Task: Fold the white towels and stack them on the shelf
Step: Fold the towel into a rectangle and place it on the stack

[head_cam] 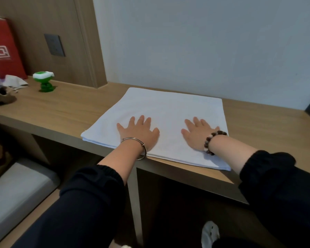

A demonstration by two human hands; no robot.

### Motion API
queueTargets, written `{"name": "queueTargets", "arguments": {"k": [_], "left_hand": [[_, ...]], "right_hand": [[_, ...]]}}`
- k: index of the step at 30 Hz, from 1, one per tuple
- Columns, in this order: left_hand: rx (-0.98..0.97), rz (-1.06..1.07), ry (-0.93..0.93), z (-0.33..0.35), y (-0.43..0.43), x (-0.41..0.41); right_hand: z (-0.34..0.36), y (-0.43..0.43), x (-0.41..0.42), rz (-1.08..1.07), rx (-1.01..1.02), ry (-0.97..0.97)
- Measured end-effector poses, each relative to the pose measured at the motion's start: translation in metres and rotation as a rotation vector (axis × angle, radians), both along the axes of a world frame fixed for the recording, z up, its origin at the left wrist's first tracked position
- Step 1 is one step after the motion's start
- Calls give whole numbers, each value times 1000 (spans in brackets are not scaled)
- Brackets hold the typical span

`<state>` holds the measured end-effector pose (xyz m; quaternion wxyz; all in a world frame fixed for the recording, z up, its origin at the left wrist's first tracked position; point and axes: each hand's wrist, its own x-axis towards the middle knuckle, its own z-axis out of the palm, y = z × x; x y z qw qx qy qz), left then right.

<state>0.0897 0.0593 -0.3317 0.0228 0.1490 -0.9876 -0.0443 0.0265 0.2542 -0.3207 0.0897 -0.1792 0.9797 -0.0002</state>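
**Status.** I read one white terry towel (168, 111), folded into a flat rectangle of at least two layers, lying on the light wooden counter (70, 108) at the centre of the view. Its near edge runs along the counter's front lip. The corner at 5 o'clock reaches that lip or slightly past it; I cannot tell which.

**Hands.** The left hand (139, 134) lies palm down on the towel at 7 o'clock of its middle, fingers straight and spread. The right hand (198, 136) lies the same way at 5 o'clock. Neither pinches cloth; both rest flat on it. A thin silver bangle (132, 138) sits on the left wrist and a brown-and-white bead bracelet (208, 142) on the right.

**Surroundings.** A small green plastic figure (45, 83) stands at 10 o'clock of the towel, well apart from it. Dark open compartments (183, 203) lie under the counter at 6 o'clock. One may be the shelf, but I cannot confirm it.

**Step in hand (judgement).** I take this to be flattening the fold before the next fold or the lift.

**Fault conditions (judgement).**
1. The towel slides off the lip. Cause: a smoothing stroke drawn toward 6 o'clock while the near edge is already at the front.
2. The layers shear out of line. Cause: unequal pressure between the hands; a lower layer shows at 8 o'clock.
3. Loops snag. Cause: the bangle or the beads catching the terry on withdrawal.
4. The fold opens. Cause: lifting by the near edge only
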Motion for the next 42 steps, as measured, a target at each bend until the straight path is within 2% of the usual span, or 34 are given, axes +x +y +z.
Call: {"name": "queueTargets", "arguments": {"k": [3, 7, 10, 17, 23, 25, 26, 29, 32, 36, 42], "left_hand": [[0, 27, -4, 2, 1, 0], [-4, 79, -12, 3, 2, 2], [2, 117, -19, 2, -1, 6], [8, 161, -37, 6, -5, 14], [-4, 261, -147, 16, -15, 8], [13, 263, -127, 20, -12, 0], [28, 197, -105, 21, -8, -5], [-2, -49, -77, 12, 11, -13], [-7, -63, -55, 0, 12, -17], [-43, -88, -61, -3, 9, -20], [-42, -103, -48, -6, 10, -19]], "right_hand": [[12, 9, 19, -94, 51, -7], [-3, -13, 66, -13, -71, 37], [-5, 6, 70, 12, -117, 93], [2, 44, 62, -77, -71, 44], [7, 20, 83, -35, -107, 8], [15, 10, 89, -2, -52, 56], [21, 7, 87, 19, -14, 102], [40, 2, 63, -47, -29, 164], [35, -5, 13, 13, -51, 183], [11, -7, -45, 128, -106, 40], [1, 17, -118, -101, -68, 92]]}}
